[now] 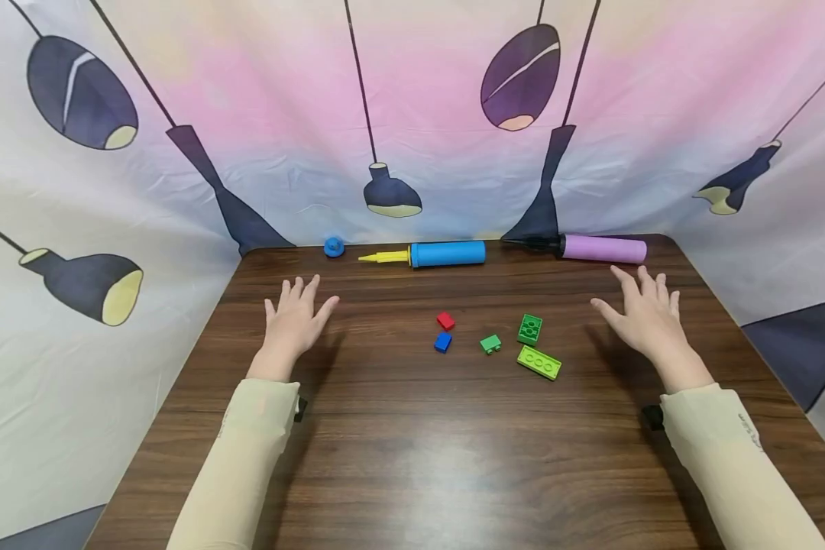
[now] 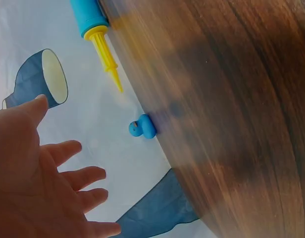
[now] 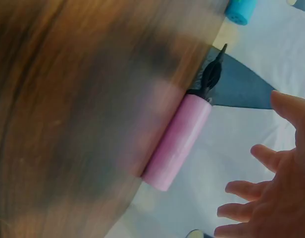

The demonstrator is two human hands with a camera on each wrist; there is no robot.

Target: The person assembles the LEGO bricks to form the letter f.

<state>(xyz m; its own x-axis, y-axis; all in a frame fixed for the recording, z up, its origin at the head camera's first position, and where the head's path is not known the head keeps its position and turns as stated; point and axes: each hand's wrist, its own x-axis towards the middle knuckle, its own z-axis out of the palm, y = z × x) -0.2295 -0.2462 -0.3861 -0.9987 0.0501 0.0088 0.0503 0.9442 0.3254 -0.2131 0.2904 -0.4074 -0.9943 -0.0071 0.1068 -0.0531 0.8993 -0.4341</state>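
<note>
My left hand point(image 1: 292, 324) hovers over the left side of the table, fingers spread, holding nothing. Beyond its fingertips, at the back edge, sits a small blue toy duck point(image 2: 143, 127). Over the right side, my right hand point(image 1: 649, 321) is also spread and holds nothing; a purple hand pump point(image 1: 603, 248) with a black nozzle lies just past its fingers. Between the hands are toy building bricks: a red brick point(image 1: 445, 321), a blue brick point(image 1: 443, 342), a small green brick point(image 1: 491, 344), a larger green brick point(image 1: 530, 328) and a lime plate brick point(image 1: 539, 363).
A blue hand pump point(image 1: 448, 253) with a yellow nozzle lies along the back edge, between the duck and the purple pump. Behind the wooden table point(image 1: 412, 443) hangs a cloth backdrop point(image 1: 282, 99) printed with lamps, which also runs along both sides.
</note>
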